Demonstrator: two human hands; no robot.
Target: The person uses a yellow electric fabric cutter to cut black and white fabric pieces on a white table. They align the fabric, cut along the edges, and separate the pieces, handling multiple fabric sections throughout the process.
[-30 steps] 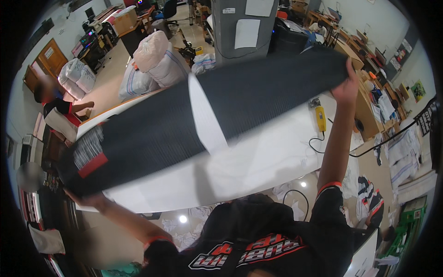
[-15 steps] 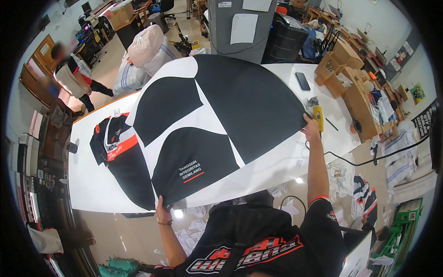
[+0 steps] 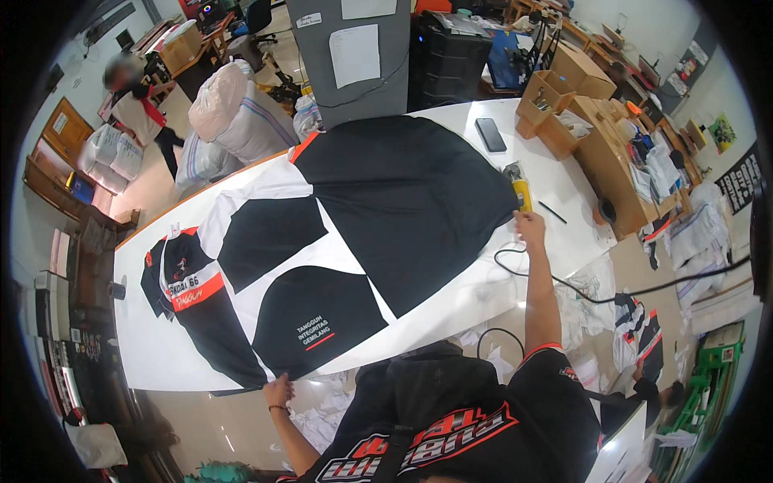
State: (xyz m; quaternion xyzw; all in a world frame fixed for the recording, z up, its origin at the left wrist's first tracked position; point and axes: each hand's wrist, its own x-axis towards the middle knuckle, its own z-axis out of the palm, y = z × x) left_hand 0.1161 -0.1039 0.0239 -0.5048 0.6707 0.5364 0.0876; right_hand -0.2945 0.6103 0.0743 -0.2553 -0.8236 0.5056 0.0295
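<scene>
Left hand (image 3: pixel 279 392) half-curled at near edge of cloth (image 3: pixel 362 225), grip unclear. Right hand (image 3: pixel 529 229) part-closed at cloth's right corner, just beside yellow tool (image 3: pixel 522 195); can't tell if it pinches either. Cloth spread on white table (image 3: pixel 161 362), black panels on white, orange-red band at left. Phone (image 3: pixel 489 135) beyond tool, black stick (image 3: pixel 552 212) to tool's right.

Both arms (image 3: pixel 543 302) reach forward, spread apart, right fingers (image 3: pixel 524 218) farther out than left fingers (image 3: pixel 282 380).
</scene>
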